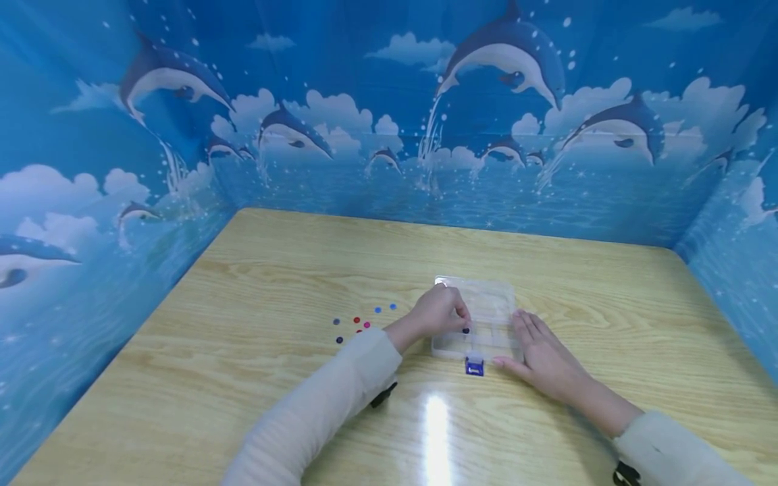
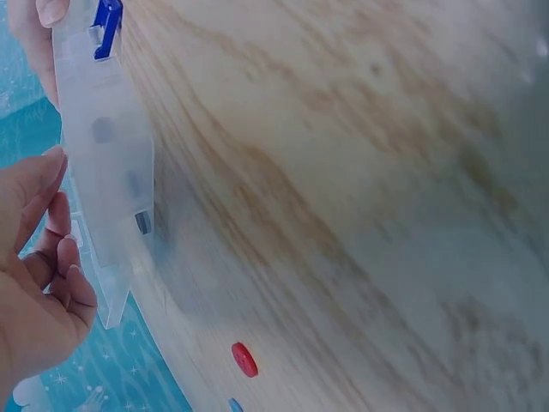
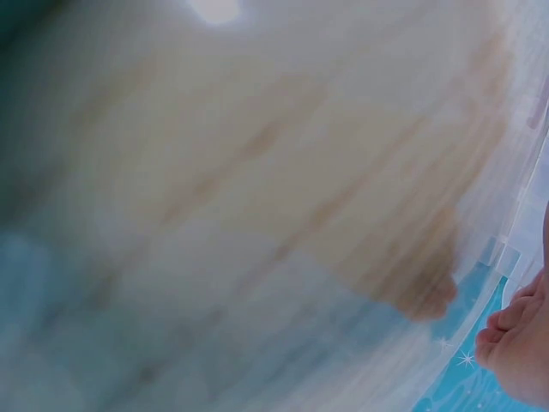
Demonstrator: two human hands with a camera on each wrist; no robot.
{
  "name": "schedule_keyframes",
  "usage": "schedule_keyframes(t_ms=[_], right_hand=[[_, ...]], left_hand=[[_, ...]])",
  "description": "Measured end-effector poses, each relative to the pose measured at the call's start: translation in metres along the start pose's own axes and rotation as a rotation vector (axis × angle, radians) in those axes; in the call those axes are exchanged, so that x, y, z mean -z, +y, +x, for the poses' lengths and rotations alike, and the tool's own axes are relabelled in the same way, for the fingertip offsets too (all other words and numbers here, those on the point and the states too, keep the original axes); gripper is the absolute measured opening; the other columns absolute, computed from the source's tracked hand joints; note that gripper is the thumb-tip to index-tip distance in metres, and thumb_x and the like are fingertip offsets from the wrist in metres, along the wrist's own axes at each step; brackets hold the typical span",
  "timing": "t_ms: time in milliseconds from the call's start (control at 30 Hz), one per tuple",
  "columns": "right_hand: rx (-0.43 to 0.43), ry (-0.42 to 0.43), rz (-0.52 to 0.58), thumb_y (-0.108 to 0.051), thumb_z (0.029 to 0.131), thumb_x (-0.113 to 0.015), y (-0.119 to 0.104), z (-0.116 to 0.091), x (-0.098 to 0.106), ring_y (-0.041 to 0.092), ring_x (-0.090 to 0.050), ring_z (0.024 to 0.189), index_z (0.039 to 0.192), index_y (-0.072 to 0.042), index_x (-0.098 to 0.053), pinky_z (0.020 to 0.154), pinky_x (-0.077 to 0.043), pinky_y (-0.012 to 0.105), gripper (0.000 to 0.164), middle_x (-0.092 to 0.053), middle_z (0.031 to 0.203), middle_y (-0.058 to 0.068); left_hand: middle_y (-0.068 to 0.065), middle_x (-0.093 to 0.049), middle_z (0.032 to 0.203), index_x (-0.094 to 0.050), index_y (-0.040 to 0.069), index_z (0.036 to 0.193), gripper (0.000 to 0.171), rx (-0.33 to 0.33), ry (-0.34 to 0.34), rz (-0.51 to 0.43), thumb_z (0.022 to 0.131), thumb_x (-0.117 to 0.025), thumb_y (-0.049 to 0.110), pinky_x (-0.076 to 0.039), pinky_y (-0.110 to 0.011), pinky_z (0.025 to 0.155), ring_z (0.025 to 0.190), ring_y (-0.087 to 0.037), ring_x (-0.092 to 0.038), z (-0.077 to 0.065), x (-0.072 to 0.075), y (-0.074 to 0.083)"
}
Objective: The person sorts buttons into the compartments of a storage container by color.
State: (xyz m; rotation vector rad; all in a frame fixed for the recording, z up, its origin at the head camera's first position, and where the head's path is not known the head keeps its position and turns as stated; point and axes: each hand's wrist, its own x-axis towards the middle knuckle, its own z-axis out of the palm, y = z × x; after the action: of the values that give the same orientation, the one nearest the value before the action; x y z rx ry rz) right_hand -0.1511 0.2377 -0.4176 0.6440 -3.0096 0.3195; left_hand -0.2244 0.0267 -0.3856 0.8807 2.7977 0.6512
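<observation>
A clear plastic compartment box [image 1: 452, 352] with a blue clasp [image 1: 475, 366] lies open on the table. My left hand [image 1: 439, 312] is over its left side, fingers loosely curled. Just below the fingertips is a small dark button [image 1: 466, 331]; in the left wrist view a dark disc [image 2: 103, 129] shows blurred through the box wall, a little apart from the fingertips. My right hand [image 1: 547, 358] rests against the box's right side with fingers extended, its thumb near the front edge. The left hand covers part of the left compartments.
Left of the box, several small buttons lie scattered on the wooden table [image 1: 243, 290], among them a red one [image 1: 356, 320], blue ones [image 1: 378, 310] and a dark one [image 1: 339, 340]. The box's lid [image 1: 492, 291] is folded back behind it. A dolphin-print curtain [image 1: 377, 182] surrounds the table's far sides.
</observation>
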Motion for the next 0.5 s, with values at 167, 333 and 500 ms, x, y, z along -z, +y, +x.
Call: schedule_keyframes(t_ms=[167,333,500], right_hand=[[-0.004,-0.008,0.019,-0.052,0.086,-0.056,0.000,0.000,0.000,0.049,-0.028,0.131,0.136,0.017,-0.026,0.108,-0.024,0.055,0.090,-0.029,0.141,0.037],[-0.017,-0.011,0.038,-0.052,0.086,-0.056,0.000,-0.001,0.001,0.050,-0.027,0.132,0.137,0.017,-0.025,0.108,-0.024,0.056,0.091,-0.028,0.142,0.036],[-0.023,-0.003,0.050,-0.052,0.085,-0.057,-0.001,0.000,0.002,0.050,-0.027,0.131,0.136,0.017,-0.027,0.108,-0.024,0.057,0.091,-0.029,0.141,0.036]], left_hand=[[0.008,-0.068,0.088,-0.074,0.018,0.082,0.006,0.009,0.052,-0.065,0.081,-0.071,0.022,-0.040,-0.021,0.091,0.086,-0.006,-0.055,-0.004,0.002,-0.003],[0.005,-0.069,0.087,-0.074,0.015,0.084,0.009,-0.003,0.110,-0.130,0.081,-0.071,0.023,-0.042,-0.021,0.085,0.089,-0.012,-0.057,-0.012,0.007,-0.006],[-0.001,-0.067,0.089,-0.073,0.011,0.085,0.010,-0.004,0.168,-0.190,0.081,-0.071,0.020,-0.044,-0.026,0.088,0.092,-0.017,-0.056,-0.027,0.009,-0.011]])
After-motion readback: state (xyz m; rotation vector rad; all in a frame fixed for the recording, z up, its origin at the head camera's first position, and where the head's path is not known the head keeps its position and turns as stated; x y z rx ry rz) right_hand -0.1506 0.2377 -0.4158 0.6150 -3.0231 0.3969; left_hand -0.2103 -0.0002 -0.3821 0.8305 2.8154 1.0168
